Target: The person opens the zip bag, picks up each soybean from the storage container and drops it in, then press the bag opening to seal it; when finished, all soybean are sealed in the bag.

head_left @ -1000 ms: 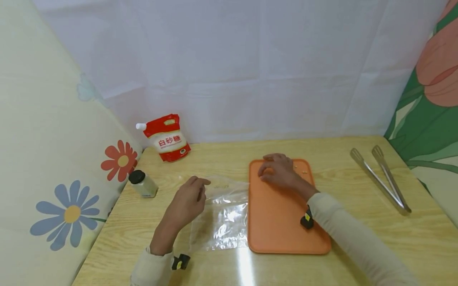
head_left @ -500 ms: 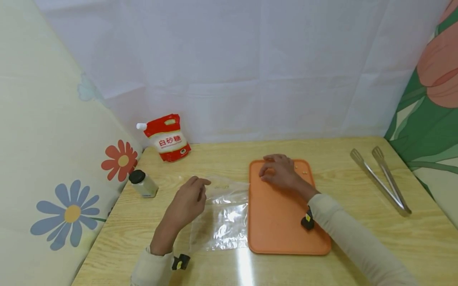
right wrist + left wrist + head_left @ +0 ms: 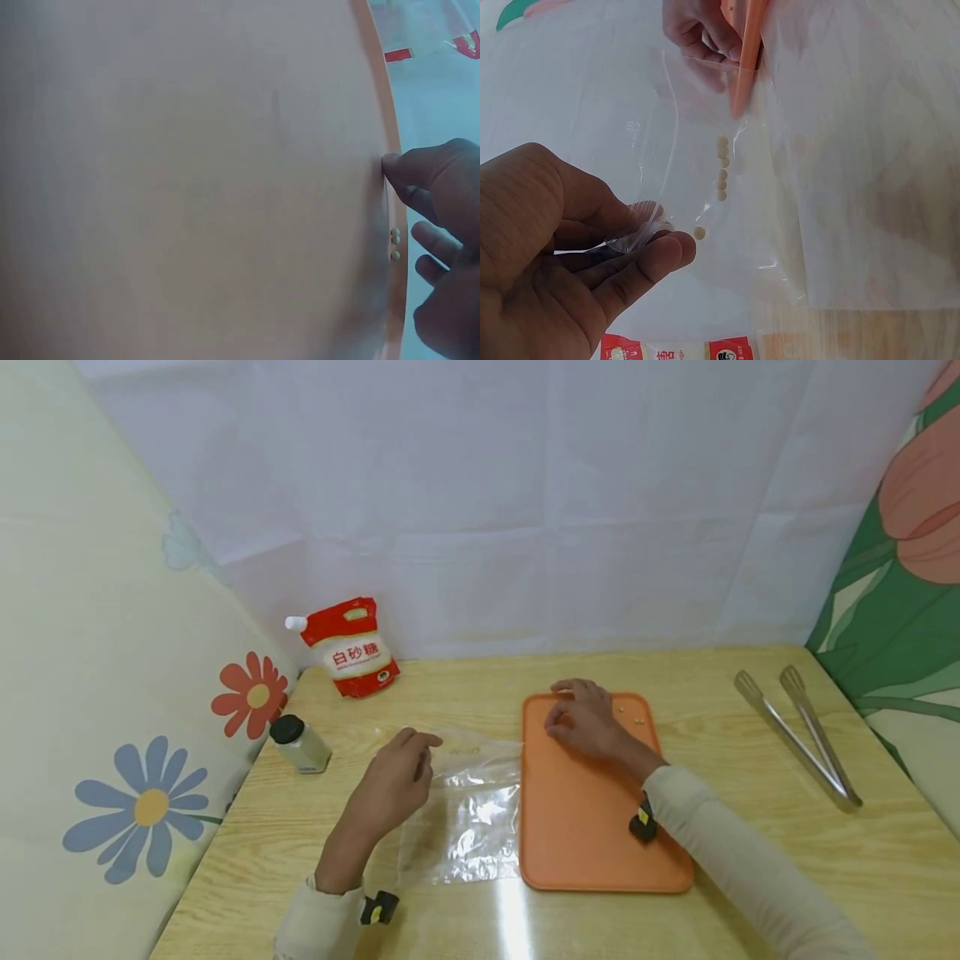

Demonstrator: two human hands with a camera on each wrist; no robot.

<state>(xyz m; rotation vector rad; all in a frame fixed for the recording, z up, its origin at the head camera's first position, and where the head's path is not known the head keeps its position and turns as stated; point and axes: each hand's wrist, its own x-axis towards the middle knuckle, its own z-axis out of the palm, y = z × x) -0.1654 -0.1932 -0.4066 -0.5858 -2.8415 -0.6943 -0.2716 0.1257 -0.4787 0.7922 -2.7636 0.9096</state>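
A clear plastic bag (image 3: 480,827) lies on the table against the left side of an orange tray (image 3: 585,835). Its upper edge is pinched between the thumb and fingers of my left hand (image 3: 393,785). Several small round beige beans (image 3: 722,180) show through the film in the left wrist view. Over the tray's far left part, my right hand (image 3: 588,722) has thumb and forefinger brought together, their tips at the tray surface just inside the rim in the right wrist view; I cannot tell whether a bean is between them. Several loose beans (image 3: 395,238) lie along that rim.
A red and white sugar pouch (image 3: 351,650) with a white cap leans at the back left. In front of it, a black-lidded jar (image 3: 302,746) lies tipped near the left wall. Metal tongs (image 3: 802,743) lie spread on the right side of the table.
My right thumb and forefinger have drawn closer together over the tray. The left hand, the bag and the tray stay where they were.
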